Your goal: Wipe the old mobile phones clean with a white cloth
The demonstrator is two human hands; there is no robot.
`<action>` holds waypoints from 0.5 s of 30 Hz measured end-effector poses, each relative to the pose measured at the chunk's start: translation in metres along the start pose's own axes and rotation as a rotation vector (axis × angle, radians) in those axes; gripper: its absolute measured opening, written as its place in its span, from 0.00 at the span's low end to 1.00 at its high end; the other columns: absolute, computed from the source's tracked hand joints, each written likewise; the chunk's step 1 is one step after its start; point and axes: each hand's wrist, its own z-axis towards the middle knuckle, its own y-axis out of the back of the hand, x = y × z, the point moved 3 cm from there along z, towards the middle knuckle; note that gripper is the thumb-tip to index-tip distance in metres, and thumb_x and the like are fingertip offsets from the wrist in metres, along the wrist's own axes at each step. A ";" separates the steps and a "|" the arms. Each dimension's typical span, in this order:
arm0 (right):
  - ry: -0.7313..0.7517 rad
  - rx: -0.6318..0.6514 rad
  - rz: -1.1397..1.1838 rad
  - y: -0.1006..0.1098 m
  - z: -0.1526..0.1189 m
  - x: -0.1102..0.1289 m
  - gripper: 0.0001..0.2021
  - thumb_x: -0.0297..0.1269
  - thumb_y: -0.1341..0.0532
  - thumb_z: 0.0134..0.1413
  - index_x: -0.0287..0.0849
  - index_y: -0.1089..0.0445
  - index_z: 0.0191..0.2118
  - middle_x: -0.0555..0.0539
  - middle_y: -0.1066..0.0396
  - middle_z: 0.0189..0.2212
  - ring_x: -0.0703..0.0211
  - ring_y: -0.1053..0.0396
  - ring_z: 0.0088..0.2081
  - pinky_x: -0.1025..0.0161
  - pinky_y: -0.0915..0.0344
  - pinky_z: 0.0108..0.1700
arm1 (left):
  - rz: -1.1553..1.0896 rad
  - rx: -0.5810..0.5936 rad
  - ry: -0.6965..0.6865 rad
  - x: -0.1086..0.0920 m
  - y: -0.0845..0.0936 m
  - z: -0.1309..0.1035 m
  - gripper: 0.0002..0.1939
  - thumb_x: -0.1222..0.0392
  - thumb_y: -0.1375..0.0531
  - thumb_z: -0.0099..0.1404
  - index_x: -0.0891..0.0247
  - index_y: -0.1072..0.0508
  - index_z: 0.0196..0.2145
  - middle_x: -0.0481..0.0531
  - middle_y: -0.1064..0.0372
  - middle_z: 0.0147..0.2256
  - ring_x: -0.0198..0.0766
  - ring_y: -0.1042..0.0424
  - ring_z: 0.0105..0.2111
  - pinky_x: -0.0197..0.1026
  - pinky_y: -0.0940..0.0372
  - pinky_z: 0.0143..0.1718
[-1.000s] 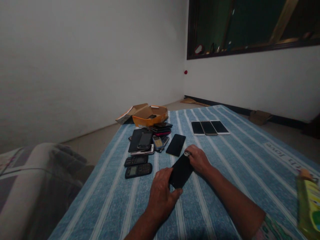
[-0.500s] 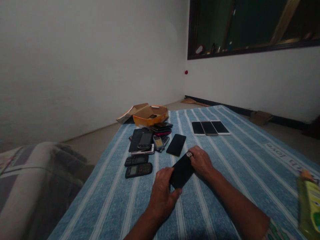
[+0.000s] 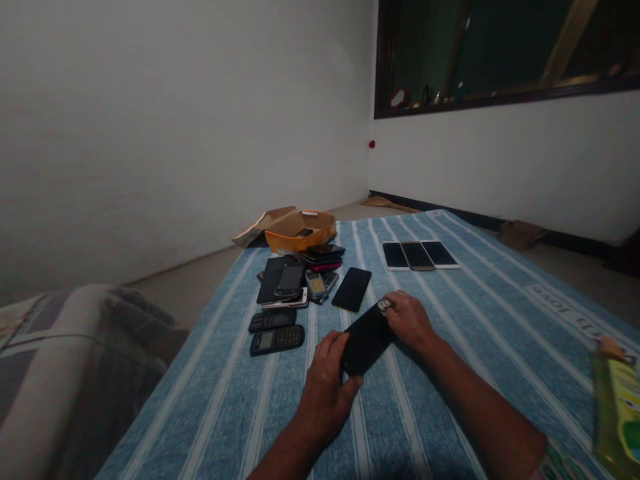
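A black phone [image 3: 367,341] lies between my two hands over the striped blue cloth. My left hand [image 3: 327,383] grips its near left end, thumb at the lower edge and fingers at the upper edge. At the far right end, my right hand [image 3: 407,320] is closed on the phone's corner, beside a small whitish patch. Just beyond lies another dark phone [image 3: 352,289], flat on the cloth. To the left are two keypad phones [image 3: 277,339] and a pile of several phones [image 3: 290,279].
An open orange box [image 3: 300,240] stands behind the pile. Three phones [image 3: 419,256] lie side by side at the back right. A yellow-green bottle [image 3: 617,413] is at the right edge. Grey fabric [image 3: 75,373] is at the left.
My right hand has shifted slightly to the right at the phone's far end, and the phone's far end has moved with it. My left hand is nearly still.
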 end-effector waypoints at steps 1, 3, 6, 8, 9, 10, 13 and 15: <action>0.002 -0.001 0.004 0.000 -0.001 0.000 0.10 0.23 0.45 0.47 0.42 0.28 0.29 0.47 0.30 0.29 0.58 0.33 0.33 0.65 0.43 0.37 | 0.006 -0.001 -0.003 0.000 0.000 0.000 0.33 0.67 0.41 0.55 0.62 0.38 0.59 0.63 0.38 0.58 0.54 0.38 0.60 0.61 0.40 0.60; 0.013 -0.008 0.019 -0.001 -0.001 0.002 0.11 0.22 0.45 0.47 0.41 0.27 0.29 0.46 0.30 0.30 0.57 0.33 0.34 0.65 0.42 0.37 | 0.019 0.001 -0.005 0.000 0.000 0.000 0.33 0.67 0.41 0.55 0.63 0.39 0.59 0.64 0.37 0.58 0.55 0.39 0.61 0.61 0.40 0.60; 0.044 -0.024 0.058 -0.007 0.002 0.005 0.13 0.21 0.46 0.46 0.41 0.27 0.31 0.46 0.29 0.32 0.57 0.32 0.37 0.65 0.41 0.40 | 0.021 0.014 -0.008 0.002 -0.001 0.000 0.33 0.67 0.41 0.55 0.65 0.39 0.60 0.66 0.37 0.59 0.55 0.39 0.61 0.61 0.41 0.60; 0.067 -0.031 0.088 -0.010 0.004 0.007 0.14 0.21 0.47 0.47 0.42 0.27 0.33 0.46 0.29 0.33 0.58 0.31 0.39 0.65 0.40 0.42 | 0.014 0.019 -0.016 0.003 -0.001 0.000 0.33 0.66 0.41 0.55 0.64 0.40 0.60 0.66 0.37 0.59 0.55 0.39 0.61 0.62 0.41 0.60; 0.074 -0.034 0.102 -0.011 0.006 0.007 0.15 0.20 0.47 0.47 0.42 0.27 0.33 0.46 0.28 0.34 0.58 0.31 0.40 0.66 0.39 0.43 | 0.012 0.017 -0.018 0.003 -0.001 0.000 0.34 0.66 0.41 0.56 0.64 0.40 0.60 0.65 0.37 0.59 0.55 0.40 0.61 0.62 0.41 0.60; 0.077 -0.038 0.111 -0.011 0.007 0.006 0.15 0.20 0.47 0.47 0.42 0.27 0.34 0.46 0.28 0.34 0.58 0.31 0.40 0.66 0.39 0.44 | 0.009 0.016 -0.021 0.004 -0.002 -0.001 0.34 0.66 0.41 0.56 0.62 0.41 0.60 0.64 0.37 0.59 0.55 0.39 0.61 0.62 0.41 0.60; 0.064 -0.048 0.113 -0.010 0.007 0.002 0.15 0.20 0.47 0.46 0.41 0.26 0.34 0.46 0.28 0.34 0.59 0.30 0.38 0.66 0.39 0.43 | 0.001 0.013 -0.035 0.004 -0.002 0.000 0.35 0.67 0.41 0.55 0.61 0.41 0.61 0.63 0.37 0.59 0.55 0.39 0.61 0.63 0.41 0.60; 0.048 -0.053 0.097 -0.008 0.006 -0.002 0.14 0.21 0.46 0.46 0.42 0.26 0.32 0.47 0.29 0.32 0.58 0.31 0.36 0.66 0.40 0.41 | -0.005 0.011 -0.046 0.004 -0.002 0.000 0.35 0.67 0.41 0.55 0.61 0.41 0.61 0.63 0.38 0.59 0.55 0.38 0.61 0.62 0.41 0.60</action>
